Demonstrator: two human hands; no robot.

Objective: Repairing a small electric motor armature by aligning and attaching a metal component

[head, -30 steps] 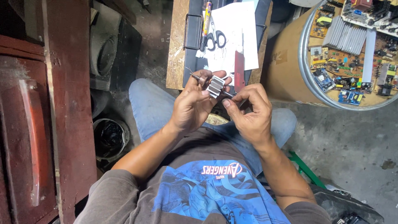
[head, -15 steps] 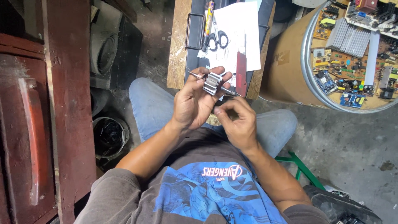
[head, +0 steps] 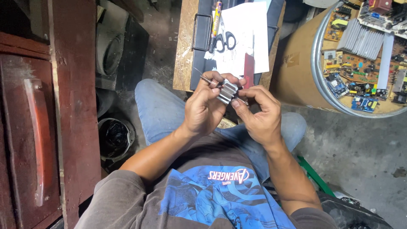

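Looking down through the head view, the only one supplied: a seated person is holding a small finned metal heat sink (head: 228, 92) over the lap, just short of the near edge of a wooden bench (head: 183, 51).

Hands. The left hand (head: 206, 108) is closing around the heat sink from nine o'clock, fingers curled, and is also pinching a thin metal tool (head: 206, 79) whose tip is pointing out toward ten o'clock. The right hand (head: 259, 112) is coming in from four o'clock, thumb and forefinger narrowed on the lower right corner of the part; whether a screw or wire is sitting between them cannot be told.

Progress, as a judgement: the part is already free of any board and is being worked in hand; fitting or stripping appears unfinished, since both hands are occupied with it and nothing is set down.

Packages, labels, signs. At twelve o'clock from the hands, a white paper sheet (head: 248, 34) is lying on a dark case (head: 202, 38), with black-handled scissors (head: 224, 41) and a pen-shaped tube with yellow markings (head: 215, 21) on it. At two o'clock, a tan drum (head: 299, 63) is carrying green and brown circuit boards (head: 354, 80) and a ribbed grey panel (head: 360, 38). At nine o'clock, a red cabinet (head: 38, 127) is standing; no sign is legible.
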